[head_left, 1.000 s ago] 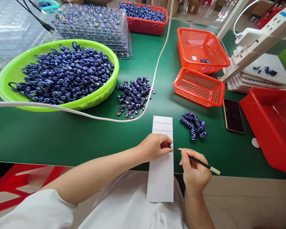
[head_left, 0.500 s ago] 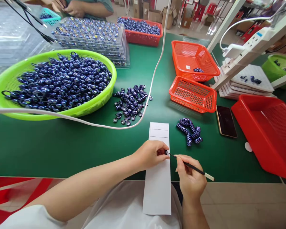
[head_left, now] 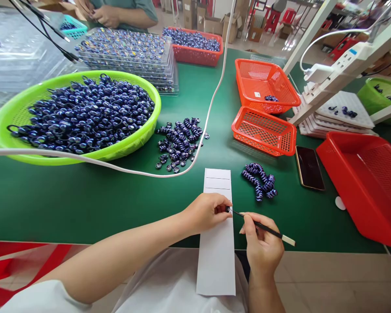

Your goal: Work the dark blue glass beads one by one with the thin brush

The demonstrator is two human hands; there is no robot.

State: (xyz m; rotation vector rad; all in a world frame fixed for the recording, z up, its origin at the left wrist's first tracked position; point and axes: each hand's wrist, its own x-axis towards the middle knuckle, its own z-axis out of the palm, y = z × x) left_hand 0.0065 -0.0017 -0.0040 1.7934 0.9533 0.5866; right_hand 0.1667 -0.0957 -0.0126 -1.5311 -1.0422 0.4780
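Note:
My left hand (head_left: pixel 209 212) pinches a small dark piece (head_left: pixel 228 209) between thumb and fingertips, over a white paper strip (head_left: pixel 216 261). In my right hand (head_left: pixel 263 243) is a thin black tool (head_left: pixel 267 228) with a pale end, held like a pen; it looks like a fine brush. Its tip meets the small piece, though the exact contact is too small to make out. The strip bears printed lines and hangs over the table edge toward my lap. Right of the strip lies a curved row of shiny dark-blue pieces (head_left: pixel 256 177). A loose pile of similar pieces (head_left: pixel 179 141) lies beyond my left hand.
A lime-green basket (head_left: pixel 150 130) heaped with dark-blue pieces stands at left. A white cable (head_left: pixel 211 104) crosses the green table. Orange baskets (head_left: pixel 263 150), a phone (head_left: pixel 309 167) and a red bin (head_left: pixel 352 191) lie right. Stacked clear trays (head_left: pixel 169 78) stand before another person's hands (head_left: pixel 106 16).
Both hands keep almost the same pose, tool tip still at the small piece. The whole view has shifted slightly, with the scene a little lower and farther right.

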